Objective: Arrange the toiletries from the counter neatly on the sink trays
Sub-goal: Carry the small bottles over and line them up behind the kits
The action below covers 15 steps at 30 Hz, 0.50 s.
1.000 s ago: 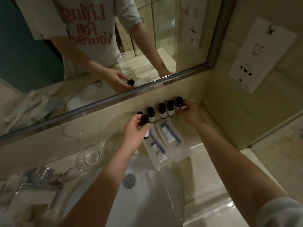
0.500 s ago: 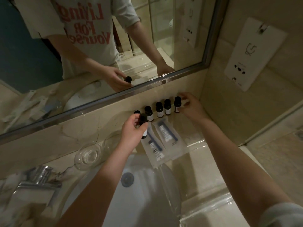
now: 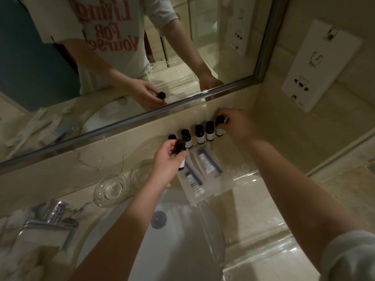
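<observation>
Fingers (image 3: 172,154) of the left hand (image 3: 165,165) are gripping one dark bottle (image 3: 180,153) at frame centre, those of the right hand (image 3: 236,126) are pinching the row's end bottle (image 3: 219,126), so the line is nearing completion.

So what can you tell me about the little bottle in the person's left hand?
The small dark bottle has a black cap and a pale label low on its body. It looks like dark glass or plastic. The left hand grips it around the side, roughly upright, in front of the row of similar bottles along the wall, above two sealed packets.
</observation>
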Available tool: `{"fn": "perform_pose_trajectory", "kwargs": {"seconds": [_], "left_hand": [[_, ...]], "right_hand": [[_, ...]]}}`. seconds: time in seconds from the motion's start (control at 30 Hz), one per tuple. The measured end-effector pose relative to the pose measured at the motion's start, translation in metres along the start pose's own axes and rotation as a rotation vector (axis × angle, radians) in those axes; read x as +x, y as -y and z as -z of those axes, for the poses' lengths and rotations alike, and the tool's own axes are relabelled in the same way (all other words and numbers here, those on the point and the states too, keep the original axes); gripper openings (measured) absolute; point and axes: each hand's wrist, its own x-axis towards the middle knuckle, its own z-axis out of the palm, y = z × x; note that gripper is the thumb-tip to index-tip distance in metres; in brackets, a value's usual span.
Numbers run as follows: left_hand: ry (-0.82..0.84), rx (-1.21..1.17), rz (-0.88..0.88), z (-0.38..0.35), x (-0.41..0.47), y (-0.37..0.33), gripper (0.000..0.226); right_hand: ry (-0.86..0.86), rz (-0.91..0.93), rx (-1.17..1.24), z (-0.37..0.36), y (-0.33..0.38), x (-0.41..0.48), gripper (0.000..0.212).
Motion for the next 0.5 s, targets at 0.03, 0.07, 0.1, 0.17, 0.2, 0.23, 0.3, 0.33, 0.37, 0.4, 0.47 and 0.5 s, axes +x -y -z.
{"fn": "perform_pose_trajectory", "kwargs": {"seconds": [0.03,0.07,0.1,0.17,0.2,0.23,0.3,0.33,0.37,0.4,0.47,0.5], "left_hand": [[0.004,-0.001,-0.001,0.001,0.000,0.000,0.025],[0.006,-0.005,0.000,0.002,0.000,0.000,0.026],[0.005,-0.011,0.001,0.002,0.000,0.001,0.026],[-0.002,-0.020,0.003,0.003,0.000,0.001,0.026],[-0.006,-0.019,0.006,0.004,0.000,0.002,0.026],[-0.008,-0.015,0.009,0.004,0.000,0.002,0.026],[-0.010,-0.008,0.014,0.004,-0.001,0.002,0.026],[-0.012,-0.009,0.015,0.004,-0.001,0.002,0.026],[-0.012,-0.011,0.015,0.004,-0.002,0.001,0.027],[-0.008,-0.008,0.014,0.004,-0.003,0.001,0.027],[-0.002,-0.002,0.013,0.004,-0.005,0.000,0.027],[-0.005,-0.002,0.012,0.004,-0.005,0.000,0.028]], "right_hand": [[0.003,-0.004,0.003,0.001,0.001,-0.001,0.023],[0.003,-0.008,0.009,0.001,0.001,-0.002,0.026],[-0.004,-0.011,0.016,0.002,0.001,-0.004,0.030],[-0.053,0.008,0.002,0.004,0.003,-0.008,0.037],[-0.090,0.034,-0.046,0.005,0.004,-0.008,0.038],[-0.112,0.069,-0.108,0.006,0.007,-0.007,0.037],[-0.076,0.149,-0.204,0.009,0.013,-0.003,0.035],[-0.030,0.180,-0.244,0.010,0.016,0.000,0.035],[0.018,0.200,-0.284,0.010,0.019,0.003,0.034],[0.055,0.212,-0.325,0.010,0.021,0.006,0.032],[0.089,0.223,-0.389,0.008,0.023,0.009,0.027],[0.091,0.225,-0.399,0.007,0.023,0.010,0.025]]}}
